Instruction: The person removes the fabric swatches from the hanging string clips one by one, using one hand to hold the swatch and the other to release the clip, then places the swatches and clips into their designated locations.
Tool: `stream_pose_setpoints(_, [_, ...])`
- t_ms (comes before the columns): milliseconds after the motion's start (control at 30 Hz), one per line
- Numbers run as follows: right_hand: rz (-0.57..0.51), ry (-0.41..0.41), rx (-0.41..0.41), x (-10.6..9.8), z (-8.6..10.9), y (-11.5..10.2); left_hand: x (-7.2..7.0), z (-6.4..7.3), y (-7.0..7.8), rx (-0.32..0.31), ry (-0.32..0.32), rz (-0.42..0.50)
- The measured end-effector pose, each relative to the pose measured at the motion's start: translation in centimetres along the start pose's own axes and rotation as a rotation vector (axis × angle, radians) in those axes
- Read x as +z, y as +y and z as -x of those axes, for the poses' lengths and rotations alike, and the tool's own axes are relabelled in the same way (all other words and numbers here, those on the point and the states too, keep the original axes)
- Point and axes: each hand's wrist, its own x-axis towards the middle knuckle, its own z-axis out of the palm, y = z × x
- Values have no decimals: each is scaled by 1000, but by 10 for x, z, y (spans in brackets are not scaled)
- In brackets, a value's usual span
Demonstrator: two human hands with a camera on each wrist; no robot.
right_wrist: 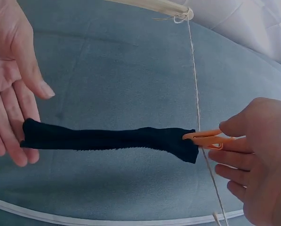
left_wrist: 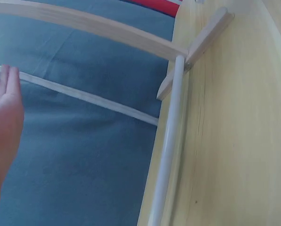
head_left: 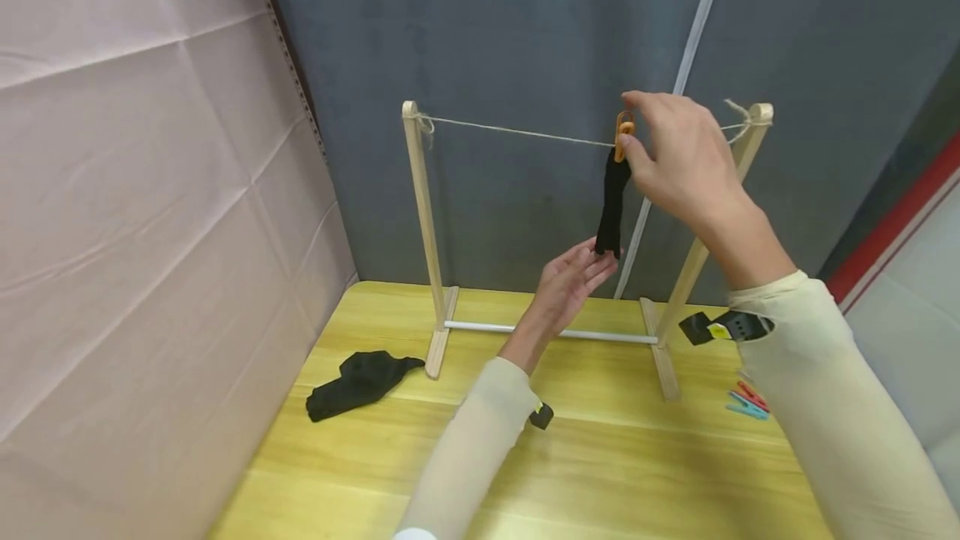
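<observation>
A black sock (right_wrist: 107, 139) hangs from the string (head_left: 525, 134), with an orange clothespin (right_wrist: 204, 139) clipped at its upper end. My right hand (head_left: 686, 152) pinches the clothespin's outer end between thumb and fingers. Below, my left hand (head_left: 562, 286) is held palm up with its fingers extended, and the sock's lower end rests against those fingers. The right wrist view shows the left thumb standing away from the fabric. Only part of the left hand (left_wrist: 6, 113) shows at the edge of the left wrist view.
A wooden frame with two posts (head_left: 424, 215) carries the string, and a white rod (head_left: 480, 327) joins its feet. Another black sock (head_left: 363, 384) lies on the table (head_left: 600, 473) at the left. Several red and blue clothespins (head_left: 748, 401) lie at the right.
</observation>
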Motion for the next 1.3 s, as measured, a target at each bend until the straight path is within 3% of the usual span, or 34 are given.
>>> stream_pose_setpoints(100, [11, -44, 27, -1, -1, 2, 4, -4, -3, -11, 0, 58])
stream_pose_setpoints(233, [26, -40, 23, 0, -1, 2, 11, -9, -4, -34, 14, 108])
stream_pose_setpoints(400, [18, -24, 22, 1, 0, 1, 24, -8, -6, -30, 16, 132])
stream_pose_setpoints(633, [-5, -21, 46, -6, 2, 2, 39, -7, -5, -3, -49, 180])
stream_pose_setpoints(800, [-20, -24, 43, -11, 1, 6, 48, -6, -4, 1, -29, 165])
stream_pose_setpoints(967, [-45, -26, 60, -14, 0, 7, 51, -6, -7, 15, -1, 174])
stream_pose_setpoints(1300, [-121, 47, 151, -16, 1, 9, 47, -8, -11, 43, 27, 180])
